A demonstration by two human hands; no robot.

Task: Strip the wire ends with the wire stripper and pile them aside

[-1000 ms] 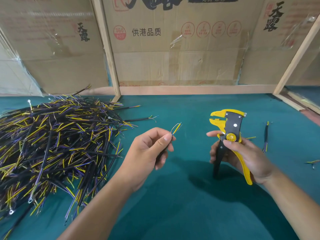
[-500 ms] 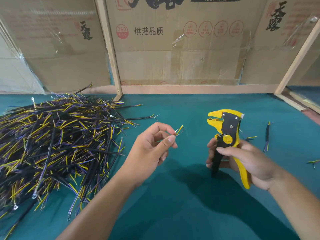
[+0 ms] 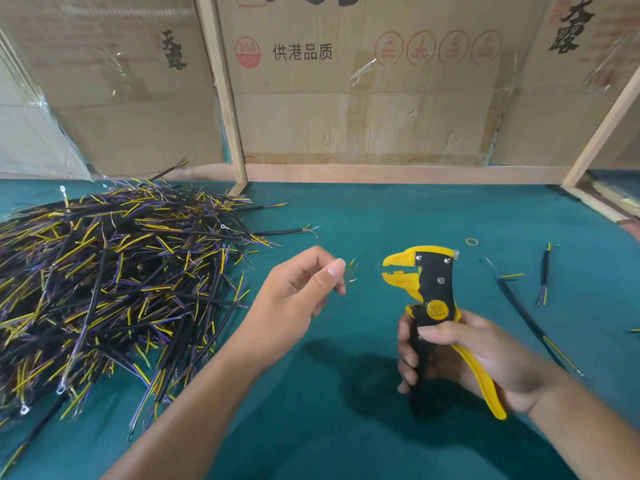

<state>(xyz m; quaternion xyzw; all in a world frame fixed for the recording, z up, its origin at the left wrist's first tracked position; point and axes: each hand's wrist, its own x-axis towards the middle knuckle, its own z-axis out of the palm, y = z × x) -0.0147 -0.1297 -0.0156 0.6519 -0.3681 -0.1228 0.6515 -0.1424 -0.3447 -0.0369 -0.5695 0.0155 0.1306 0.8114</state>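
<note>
Head view: the left hand (image 3: 298, 292) pinches a wire (image 3: 350, 271) between thumb and curled fingers, its blurred tips poking just past them. The right hand (image 3: 460, 358) grips the wire stripper (image 3: 433, 292), jaws parted, near the tips, above the green table (image 3: 346, 427).

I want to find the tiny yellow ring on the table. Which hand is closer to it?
Right. The right hand, gripping the wire stripper, sits below the yellow ring. The left hand, pinching a wire end, is farther off to the ring's left.
</note>
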